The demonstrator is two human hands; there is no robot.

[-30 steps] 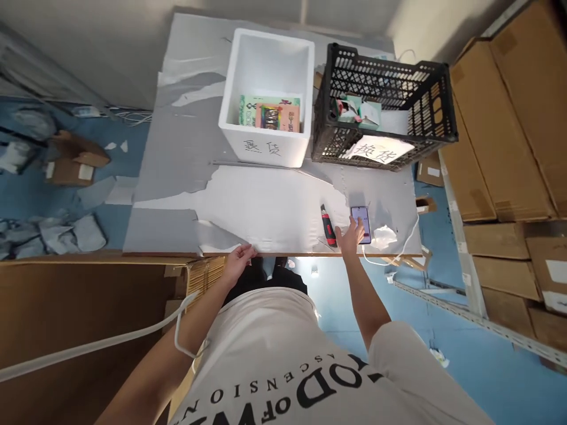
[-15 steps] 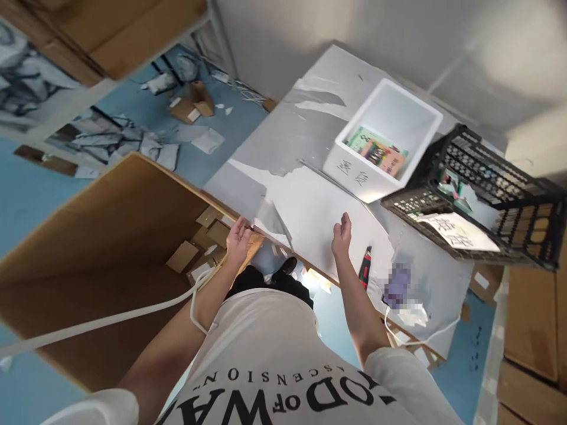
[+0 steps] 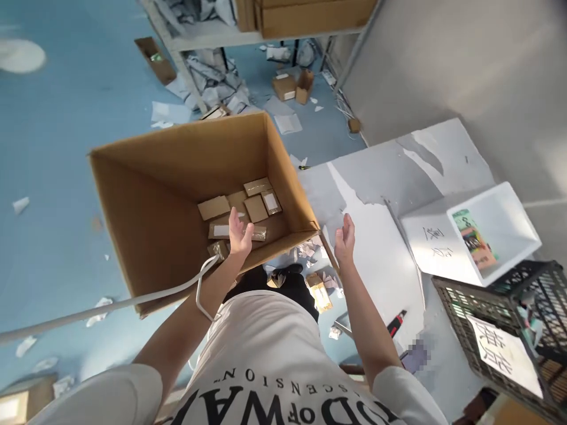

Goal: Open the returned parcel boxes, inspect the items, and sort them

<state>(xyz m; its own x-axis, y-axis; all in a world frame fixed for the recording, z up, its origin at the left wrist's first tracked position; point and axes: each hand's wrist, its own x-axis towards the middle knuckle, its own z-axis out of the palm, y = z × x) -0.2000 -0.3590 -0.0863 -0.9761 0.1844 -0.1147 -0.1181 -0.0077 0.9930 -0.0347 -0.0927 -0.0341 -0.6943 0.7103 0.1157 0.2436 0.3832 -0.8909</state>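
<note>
My left hand [image 3: 240, 236] is held over the near side of a large open cardboard carton [image 3: 177, 141], thumb apart from the fingers and nothing in it. Several small brown boxes [image 3: 256, 209] lie on the carton's floor, some with white labels; my hand hides part of them. My right hand [image 3: 344, 237], also open and bare, hovers by the edge of the grey-white table [image 3: 381, 248], right of the carton. A red and black utility knife [image 3: 396, 323] lies beside my right forearm. A white cable [image 3: 163, 292] runs in from the left to my left forearm.
On the table's right stand a white foam box [image 3: 425, 242] holding a colourful printed pack [image 3: 476, 245] and a black plastic crate [image 3: 460, 301] with a handwritten sheet. A blurred-out purple object [image 3: 415, 356] lies near the knife. Behind the carton is a shelf [image 3: 212, 42]; paper scraps litter the blue floor.
The view has swung left, bringing the carton to the middle. My left hand, earlier at the carton's edge by the table, is now over the carton's inside. My right hand stays open.
</note>
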